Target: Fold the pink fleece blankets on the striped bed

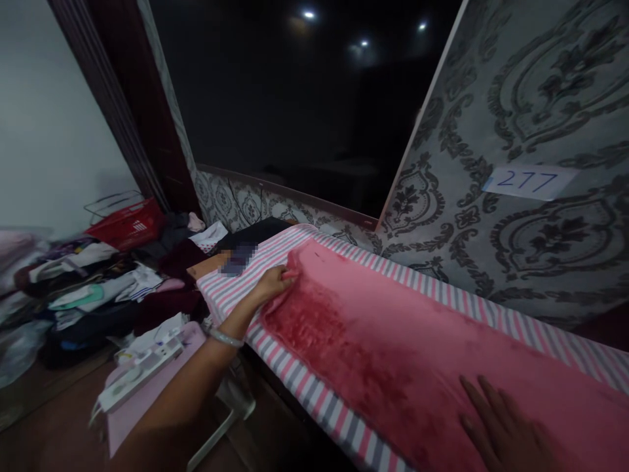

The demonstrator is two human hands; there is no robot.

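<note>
Fabric, pink, lies on the striped cover; your left hand pinches its edge, your right hand is spread flat over it.

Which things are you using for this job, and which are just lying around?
In use:
- pink cloth, edge pinched by left hand, right hand flat over it
- striped cloth underneath

Seemingly just around:
- red basket
- clothes
- power strip
- screen

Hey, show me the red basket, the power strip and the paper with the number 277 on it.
Red basket (pixel 128 226): head view, on its side.
Power strip (pixel 140 372): head view, middle of its body.
Paper (pixel 531 181): head view, on its written face.
</note>
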